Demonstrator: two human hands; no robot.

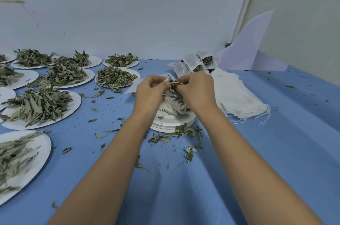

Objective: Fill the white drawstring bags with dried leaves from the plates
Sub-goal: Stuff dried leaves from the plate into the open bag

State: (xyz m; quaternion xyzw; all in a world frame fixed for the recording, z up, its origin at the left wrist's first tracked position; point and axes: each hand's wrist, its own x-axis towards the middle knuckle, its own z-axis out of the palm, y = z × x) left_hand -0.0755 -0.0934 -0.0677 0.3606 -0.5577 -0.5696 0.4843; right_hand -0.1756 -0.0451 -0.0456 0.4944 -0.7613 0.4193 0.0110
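Item: white drawstring bag (167,79), mid-table (276,151) over stacked plates (171,123); left hand (150,92) is pinching its mouth, right hand (196,90) is pinching dried leaves (174,85) in. Filled bags (198,62) are lying at the far edge (count unclear); empty bags (237,95) and loaded left-edge plates (77,102) are waiting

plates (76,102) crowding left, bags (237,95) right, passage between

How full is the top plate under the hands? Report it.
Nearly empty: the top plate shows mostly bare white, few leaves scattered on it. Left hand and right hand pinch the bag.
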